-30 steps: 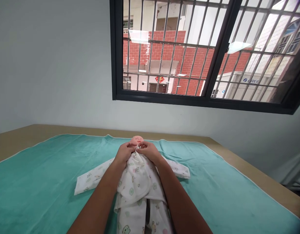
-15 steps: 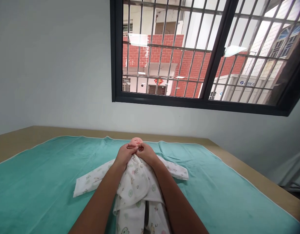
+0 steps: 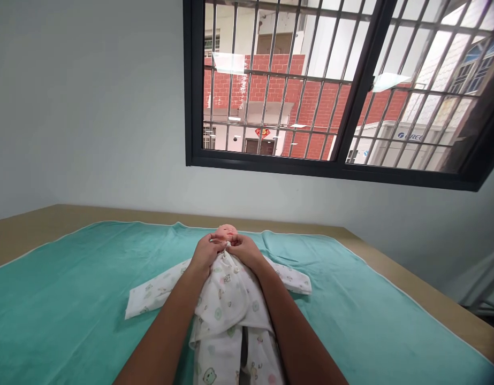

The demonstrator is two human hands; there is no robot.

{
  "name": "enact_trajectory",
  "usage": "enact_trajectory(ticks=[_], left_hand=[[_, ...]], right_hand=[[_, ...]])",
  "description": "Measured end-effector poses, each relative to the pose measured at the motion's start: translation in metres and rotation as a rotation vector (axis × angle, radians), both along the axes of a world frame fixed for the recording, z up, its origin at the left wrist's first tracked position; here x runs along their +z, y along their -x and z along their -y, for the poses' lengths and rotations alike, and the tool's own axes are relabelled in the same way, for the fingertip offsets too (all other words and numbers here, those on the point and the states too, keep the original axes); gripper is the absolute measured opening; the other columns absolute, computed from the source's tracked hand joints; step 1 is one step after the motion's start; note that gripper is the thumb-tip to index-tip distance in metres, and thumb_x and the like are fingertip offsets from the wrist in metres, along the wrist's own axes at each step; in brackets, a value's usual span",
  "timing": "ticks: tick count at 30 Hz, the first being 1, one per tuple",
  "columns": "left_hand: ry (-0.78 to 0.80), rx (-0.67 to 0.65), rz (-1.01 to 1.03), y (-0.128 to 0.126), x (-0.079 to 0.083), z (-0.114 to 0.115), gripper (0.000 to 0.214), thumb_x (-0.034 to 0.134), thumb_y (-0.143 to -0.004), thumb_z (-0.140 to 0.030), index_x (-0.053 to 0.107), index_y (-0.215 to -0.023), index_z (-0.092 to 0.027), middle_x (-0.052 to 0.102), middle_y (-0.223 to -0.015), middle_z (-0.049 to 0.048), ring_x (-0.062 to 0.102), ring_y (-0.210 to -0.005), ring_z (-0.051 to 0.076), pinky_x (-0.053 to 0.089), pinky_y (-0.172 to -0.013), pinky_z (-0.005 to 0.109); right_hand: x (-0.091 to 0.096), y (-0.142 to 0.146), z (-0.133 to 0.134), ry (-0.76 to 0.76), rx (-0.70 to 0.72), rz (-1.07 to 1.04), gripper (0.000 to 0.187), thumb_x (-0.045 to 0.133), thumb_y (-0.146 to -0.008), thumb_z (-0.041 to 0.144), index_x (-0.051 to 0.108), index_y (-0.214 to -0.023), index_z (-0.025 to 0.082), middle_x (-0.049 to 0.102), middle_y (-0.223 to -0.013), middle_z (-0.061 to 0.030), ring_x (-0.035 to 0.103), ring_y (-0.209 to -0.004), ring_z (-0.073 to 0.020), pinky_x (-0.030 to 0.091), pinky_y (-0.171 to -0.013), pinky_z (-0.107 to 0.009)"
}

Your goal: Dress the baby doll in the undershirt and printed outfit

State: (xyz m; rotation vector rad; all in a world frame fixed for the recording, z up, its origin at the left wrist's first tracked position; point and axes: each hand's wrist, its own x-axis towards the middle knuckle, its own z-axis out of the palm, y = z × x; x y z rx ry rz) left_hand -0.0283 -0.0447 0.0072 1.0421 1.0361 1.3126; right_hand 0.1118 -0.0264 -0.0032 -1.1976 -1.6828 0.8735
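A baby doll [image 3: 226, 230] lies on its back, its head away from me. It wears a white baby shirt [image 3: 220, 305] with small animal prints, and its sleeves spread out to both sides. Matching printed trousers [image 3: 217, 358] cover the legs. At the collar, just under the doll's chin, my left hand [image 3: 206, 252] pinches the shirt's neck edge. Close against it, my right hand [image 3: 245, 250] also pinches the collar from the other side. Small snap buttons show below on the shirt front. The fingertips partly hide the collar.
Under the doll a teal cloth [image 3: 78, 305] is spread over a wooden table [image 3: 42, 219]. Behind the table rises a pale wall [image 3: 90, 107] with a barred, dark-framed window [image 3: 266, 164]. A metal stand [image 3: 483, 299] shows at the right edge.
Both hands stay at the collar with slightly shifted fingers, and a bit more of the collar's top shows between them. The view has moved a little.
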Motion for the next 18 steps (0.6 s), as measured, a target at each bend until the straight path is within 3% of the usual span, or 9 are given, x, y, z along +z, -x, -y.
enact_trajectory(ticks=[6,11,14,18], left_hand=[[-0.016,-0.042,0.003,0.0038,0.0020,0.0005,0.035,0.073,-0.056,-0.013,0.059,-0.087,-0.016,0.071,-0.070,0.0029,0.066,-0.064,0.016,0.051,-0.063,0.027],[-0.064,-0.011,-0.029,-0.0013,0.0052,0.0009,0.038,0.065,-0.058,-0.008,0.057,-0.094,-0.016,0.069,-0.069,0.0003,0.065,-0.068,0.014,0.051,-0.069,0.025],[-0.095,0.044,-0.103,-0.0041,0.0039,-0.0001,0.033,0.061,-0.060,-0.007,0.058,-0.092,-0.016,0.070,-0.077,0.0017,0.066,-0.076,0.014,0.049,-0.073,0.024],[-0.116,0.061,-0.286,0.0000,0.0005,-0.0023,0.020,0.065,-0.065,-0.017,0.063,-0.085,-0.016,0.072,-0.086,0.0058,0.066,-0.082,0.019,0.048,-0.073,0.028]], right_hand=[[-0.0003,-0.0005,0.0011,0.009,0.001,-0.026,0.027,0.070,-0.066,0.036,0.071,-0.083,0.015,0.065,-0.073,-0.0003,0.055,-0.070,-0.0143,0.040,-0.064,-0.023],[-0.0013,-0.0020,0.0018,0.004,-0.060,-0.010,0.025,0.069,-0.067,0.039,0.072,-0.077,0.016,0.069,-0.076,-0.0009,0.059,-0.076,-0.0171,0.042,-0.070,-0.026],[-0.0028,-0.0032,0.0006,0.007,-0.064,0.004,0.025,0.067,-0.069,0.040,0.072,-0.077,0.017,0.069,-0.076,-0.0010,0.060,-0.077,-0.0181,0.042,-0.070,-0.027],[-0.0061,-0.0050,-0.0035,0.022,-0.059,0.006,0.024,0.066,-0.068,0.040,0.070,-0.073,0.016,0.068,-0.073,-0.0012,0.059,-0.076,-0.0187,0.042,-0.069,-0.028]])
